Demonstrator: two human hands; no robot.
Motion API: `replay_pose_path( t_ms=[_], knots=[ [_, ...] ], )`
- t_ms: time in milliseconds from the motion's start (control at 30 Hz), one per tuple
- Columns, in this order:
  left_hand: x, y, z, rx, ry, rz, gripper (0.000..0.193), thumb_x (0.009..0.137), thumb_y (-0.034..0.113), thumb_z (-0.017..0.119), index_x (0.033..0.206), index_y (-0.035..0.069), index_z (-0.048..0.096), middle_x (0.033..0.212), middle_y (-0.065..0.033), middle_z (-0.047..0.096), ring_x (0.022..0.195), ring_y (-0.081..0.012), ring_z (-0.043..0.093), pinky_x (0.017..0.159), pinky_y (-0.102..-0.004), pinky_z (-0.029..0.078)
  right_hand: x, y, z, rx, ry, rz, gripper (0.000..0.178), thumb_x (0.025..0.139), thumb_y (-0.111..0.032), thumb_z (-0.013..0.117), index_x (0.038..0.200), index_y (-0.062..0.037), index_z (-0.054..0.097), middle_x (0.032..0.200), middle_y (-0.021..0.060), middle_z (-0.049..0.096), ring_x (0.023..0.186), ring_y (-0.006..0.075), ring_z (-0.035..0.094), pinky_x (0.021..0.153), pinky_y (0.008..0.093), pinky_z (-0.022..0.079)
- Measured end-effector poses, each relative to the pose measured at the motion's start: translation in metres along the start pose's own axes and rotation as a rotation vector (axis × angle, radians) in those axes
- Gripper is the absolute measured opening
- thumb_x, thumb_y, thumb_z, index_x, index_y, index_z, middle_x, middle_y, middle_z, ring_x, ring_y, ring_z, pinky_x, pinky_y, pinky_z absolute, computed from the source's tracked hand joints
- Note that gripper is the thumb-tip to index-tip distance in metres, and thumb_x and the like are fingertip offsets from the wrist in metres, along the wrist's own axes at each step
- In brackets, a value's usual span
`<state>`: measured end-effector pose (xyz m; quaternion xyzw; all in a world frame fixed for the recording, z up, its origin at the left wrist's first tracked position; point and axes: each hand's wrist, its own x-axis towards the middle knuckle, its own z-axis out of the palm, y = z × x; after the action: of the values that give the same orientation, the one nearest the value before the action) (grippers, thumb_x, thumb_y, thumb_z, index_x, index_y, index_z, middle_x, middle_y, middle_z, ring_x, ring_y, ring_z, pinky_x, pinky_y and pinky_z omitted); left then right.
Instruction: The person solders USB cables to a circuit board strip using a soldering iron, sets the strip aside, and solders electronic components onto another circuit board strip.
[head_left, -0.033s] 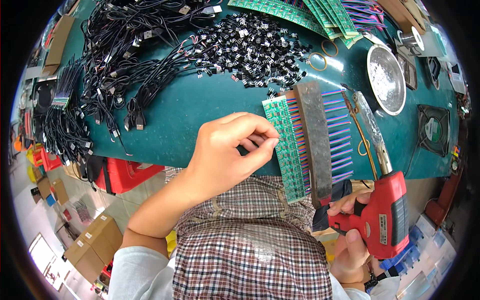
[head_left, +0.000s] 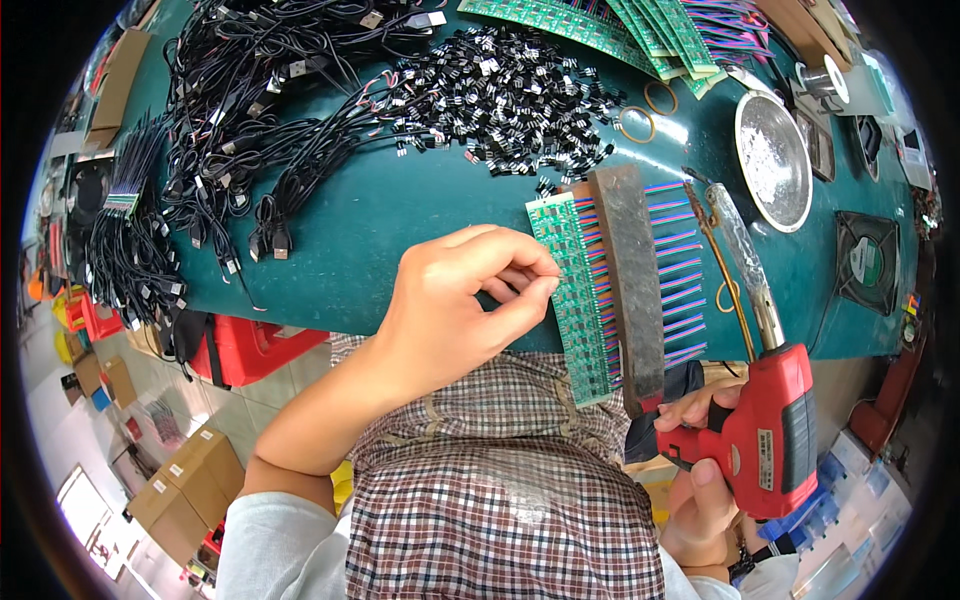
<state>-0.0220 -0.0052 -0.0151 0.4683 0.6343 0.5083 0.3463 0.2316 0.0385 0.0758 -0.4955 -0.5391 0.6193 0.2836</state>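
Observation:
My left hand (head_left: 465, 305) is closed, thumb and forefinger pinched together at the left edge of a green circuit board panel (head_left: 570, 300). Whatever may be between those fingertips is too small or hidden to make out. A dark metal bar (head_left: 628, 280) lies across the rows of thin coloured wires (head_left: 678, 275) that run rightward from the panel. Gripped in my right hand (head_left: 700, 500) is a red soldering gun (head_left: 780, 430). Its metal barrel points up and away, right of the wire ends, with a thin brownish guide tube (head_left: 735, 290) alongside.
Behind the panel lies a heap of small black connectors (head_left: 500, 100). Bundled black USB cables (head_left: 230, 130) cover the far left. More green boards (head_left: 600, 35) are stacked at the back. To the right are a round metal bowl (head_left: 745, 160), a solder spool (head_left: 832, 82) and a black fan (head_left: 866, 260).

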Motion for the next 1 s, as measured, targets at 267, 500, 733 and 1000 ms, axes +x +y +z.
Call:
replay_pose_path(
  t_ms=[267,500,733,1000],
  knots=[
    [0.004,0.003,-0.007,0.054,0.043,0.039,0.012,0.086,-0.007,0.077,0.097,-0.003,0.076,0.093,-0.0084,0.075,0.079,-0.0117,0.073,0.067,-0.0231,0.059,-0.003,0.005,-0.006,-0.133,-0.088,0.0,0.067,0.089,-0.045,0.077,0.133,-0.0026,0.05,0.105,0.0114,0.056,0.08,0.0222,0.065,0.083,0.0406,0.056],
    [0.011,-0.007,-0.008,0.114,0.154,0.067,0.011,0.086,-0.006,0.079,0.095,-0.003,0.075,0.092,-0.008,0.074,0.078,-0.0123,0.073,0.067,-0.0237,0.06,-0.019,0.019,-0.021,-0.194,-0.15,0.008,0.06,0.094,-0.038,0.074,0.136,-0.0018,0.049,0.105,0.0095,0.055,0.068,0.0144,0.058,0.065,0.0331,0.052],
    [0.009,-0.009,-0.008,0.133,0.186,0.047,0.012,0.085,-0.008,0.079,0.095,-0.003,0.075,0.092,-0.0085,0.074,0.078,-0.0128,0.075,0.067,-0.0237,0.06,-0.022,0.02,-0.022,-0.569,-0.159,0.037,0.03,0.093,-0.016,0.073,0.117,-0.0027,0.061,0.097,0.0102,0.063,0.077,0.0204,0.062,0.071,0.0344,0.051],
    [0.012,-0.011,-0.006,0.09,0.22,0.052,0.012,0.085,-0.008,0.078,0.095,-0.003,0.076,0.092,-0.0085,0.074,0.077,-0.0126,0.075,0.066,-0.0237,0.062,-0.016,0.029,-0.021,-0.672,-0.148,-0.113,0.025,0.081,-0.008,0.08,0.103,-0.0014,0.07,0.095,0.015,0.067,0.079,0.0363,0.067,0.072,0.0422,0.055]
  ],
)
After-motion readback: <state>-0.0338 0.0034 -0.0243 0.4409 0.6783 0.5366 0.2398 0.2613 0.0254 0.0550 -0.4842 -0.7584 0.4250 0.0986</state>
